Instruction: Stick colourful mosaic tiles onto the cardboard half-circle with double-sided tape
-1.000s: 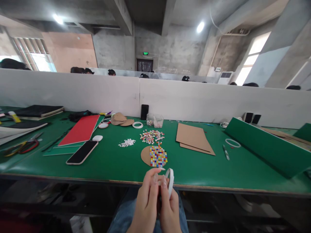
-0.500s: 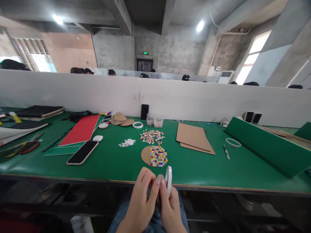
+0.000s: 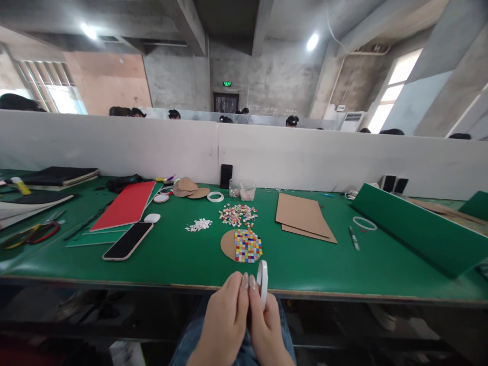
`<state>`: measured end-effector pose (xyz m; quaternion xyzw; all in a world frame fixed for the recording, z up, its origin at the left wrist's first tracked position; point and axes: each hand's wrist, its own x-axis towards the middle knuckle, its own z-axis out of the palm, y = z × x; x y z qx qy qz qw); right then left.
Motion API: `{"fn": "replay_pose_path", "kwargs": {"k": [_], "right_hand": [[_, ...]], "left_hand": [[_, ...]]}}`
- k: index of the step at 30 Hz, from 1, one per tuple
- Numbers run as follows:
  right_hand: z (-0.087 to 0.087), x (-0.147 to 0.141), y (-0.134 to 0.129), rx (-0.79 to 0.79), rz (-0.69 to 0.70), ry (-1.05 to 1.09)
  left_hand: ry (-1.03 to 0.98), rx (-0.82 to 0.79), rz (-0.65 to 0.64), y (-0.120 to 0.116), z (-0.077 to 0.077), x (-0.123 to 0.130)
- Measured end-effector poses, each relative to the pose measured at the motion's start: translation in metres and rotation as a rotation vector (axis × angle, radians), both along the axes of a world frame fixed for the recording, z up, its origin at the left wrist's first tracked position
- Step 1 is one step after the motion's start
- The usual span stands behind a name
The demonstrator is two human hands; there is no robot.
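My right hand (image 3: 266, 325) is closed on a roll of white tape (image 3: 264, 285), held upright on its edge above the table's front edge. Right beside it, my left hand (image 3: 224, 321) is pinched, its thumb tip close against the right thumb. Whatever lies between those left fingers is hidden. Just beyond the hands lies a round cardboard disc (image 3: 227, 246); rows of colourful mosaic tiles (image 3: 248, 246) cover its right part. Behind the disc is a loose pile of mixed tiles (image 3: 237, 215), with a heap of white pieces (image 3: 198, 225) to its left.
To the left lie a phone (image 3: 128, 241), a red board (image 3: 124, 206) and scissors (image 3: 41, 232). Cardboard discs (image 3: 186, 186), another tape roll (image 3: 215, 196) and clear tubs (image 3: 247, 190) stand farther back. Cardboard sheets (image 3: 303, 216), a marker (image 3: 354, 238) and a green box (image 3: 419, 229) are on the right.
My left hand has turned, and its fingers have drawn closer together beside the right thumb. The tape roll has shifted very slightly left. The disc and tiles are unchanged.
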<state>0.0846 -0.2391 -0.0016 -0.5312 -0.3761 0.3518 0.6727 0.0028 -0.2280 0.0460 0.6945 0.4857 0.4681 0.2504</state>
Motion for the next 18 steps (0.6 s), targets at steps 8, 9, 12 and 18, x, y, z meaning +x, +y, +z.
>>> {"fn": "replay_pose_path", "kwargs": {"k": [8,9,12,18], "right_hand": [[-0.003,0.006,0.002,0.169,0.049,-0.261],[-0.003,0.007,0.001,0.168,0.054,-0.266],[0.002,0.01,0.0,0.172,0.087,-0.295],[0.021,0.014,0.002,0.18,0.185,-0.358]], "left_hand": [[-0.101,0.013,0.006,-0.001,0.0,0.0],[-0.103,0.019,0.001,-0.001,0.0,0.0],[-0.084,0.045,-0.015,-0.001,0.0,-0.002],[0.024,0.088,-0.003,0.0,0.004,-0.004]]}}
